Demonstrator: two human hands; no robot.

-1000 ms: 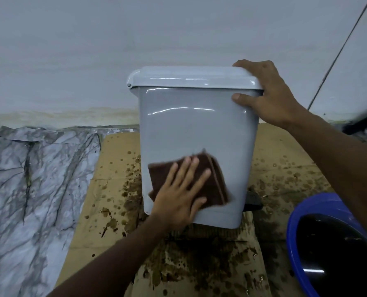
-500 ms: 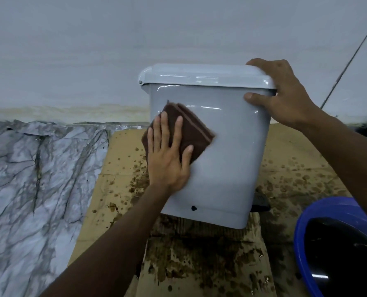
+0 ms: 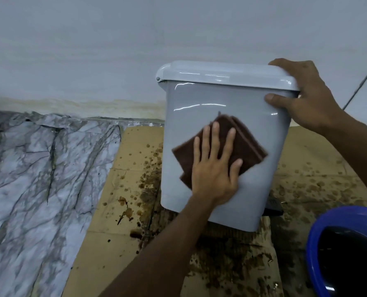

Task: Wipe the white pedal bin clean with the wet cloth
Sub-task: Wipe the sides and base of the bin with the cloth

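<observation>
The white pedal bin [image 3: 255, 189] stands on stained cardboard, tilted a little, its lid [image 3: 221, 75] down. A folded brown cloth [image 3: 245, 144] lies flat against the bin's near side. My left hand [image 3: 214, 172] presses on the cloth with fingers spread. My right hand [image 3: 302, 97] grips the lid's right corner, thumb on the bin's side. The black pedal [image 3: 273, 205] peeks out at the bin's lower right.
Brown-spattered cardboard [image 3: 122, 211] covers the floor under the bin. A blue basin [image 3: 315, 243] with dark water sits at the lower right. Marble-patterned sheet [image 3: 28, 179] lies to the left. A pale wall [image 3: 114, 50] rises behind, with a thin cable [image 3: 362, 82] at the right.
My left hand slid the cloth from the bin's lower side up to its upper left, then down toward the middle. The right hand kept its hold on the lid.
</observation>
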